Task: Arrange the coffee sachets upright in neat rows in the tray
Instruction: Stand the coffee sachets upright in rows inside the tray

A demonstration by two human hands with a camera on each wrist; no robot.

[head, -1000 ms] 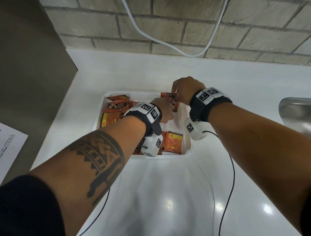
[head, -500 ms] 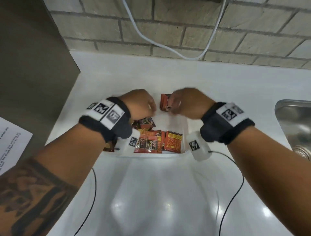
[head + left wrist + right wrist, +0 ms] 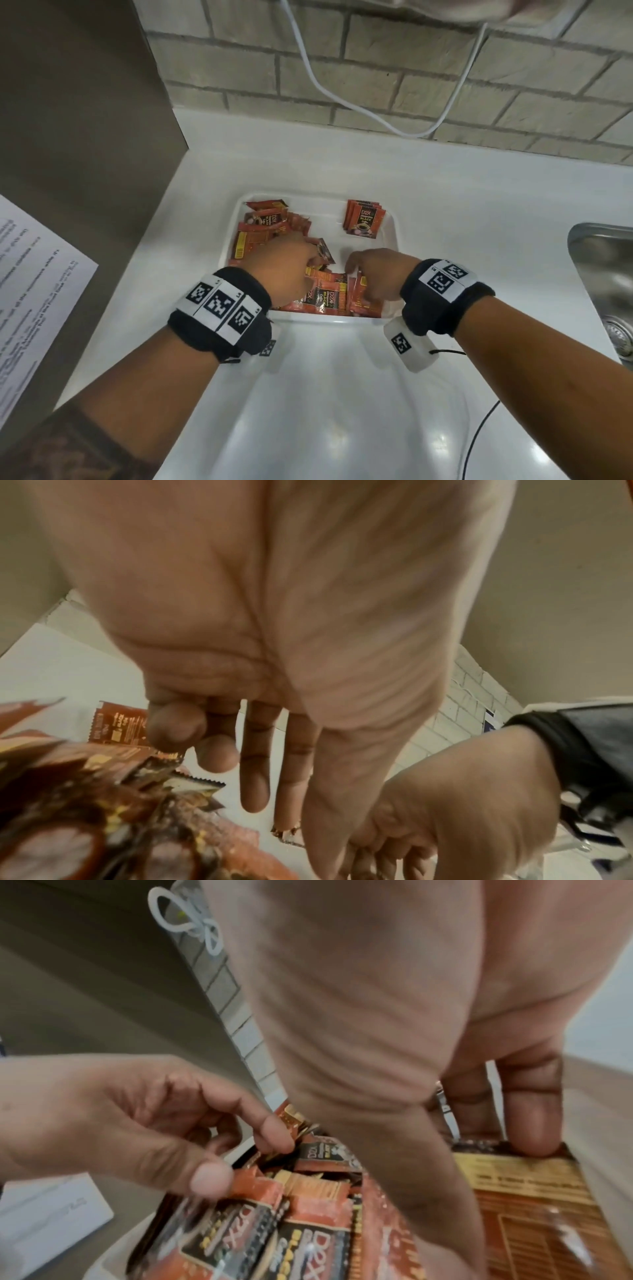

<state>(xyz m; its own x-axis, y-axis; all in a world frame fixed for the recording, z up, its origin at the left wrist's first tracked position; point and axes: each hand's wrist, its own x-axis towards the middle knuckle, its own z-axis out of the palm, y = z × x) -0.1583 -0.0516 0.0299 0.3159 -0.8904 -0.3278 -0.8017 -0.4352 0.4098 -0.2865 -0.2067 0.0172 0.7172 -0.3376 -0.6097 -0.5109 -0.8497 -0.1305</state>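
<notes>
Reaching into the near end of the tray (image 3: 394, 224), the right hand (image 3: 376, 274) has its fingers (image 3: 534, 1112) pressed down on a flat sachet (image 3: 527, 1196), whether gripping it I cannot tell. Just to its left, the left hand (image 3: 277, 270) curls thumb and forefinger toward the loose sachets (image 3: 263, 233); no clear pinch shows. Beyond both hands, at the far right corner, a small upright stack (image 3: 363, 219) leans on the wall, the only tidy group. By my judgement the job is barely begun, most packets still jumbled. Packets read "D2X" and "BLACK"; smaller print is illegible.
</notes>
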